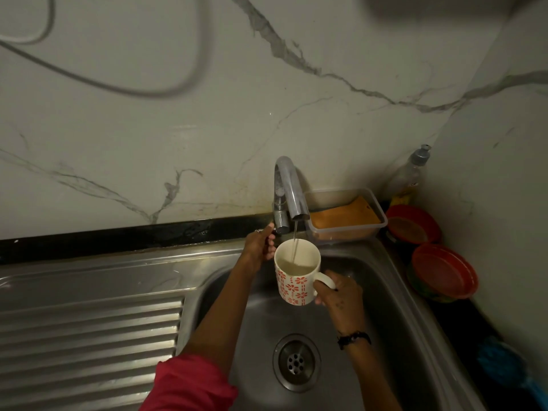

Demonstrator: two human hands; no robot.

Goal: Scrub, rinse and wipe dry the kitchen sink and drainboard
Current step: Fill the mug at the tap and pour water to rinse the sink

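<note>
The ribbed drainboard (89, 336) lies at nine o'clock of the sink (370, 292). The left hand (259, 247) curls on the tap (286, 194) at twelve o'clock. The right hand (341, 298) grips the mug (296, 274) by its handle, under the running water.
</note>
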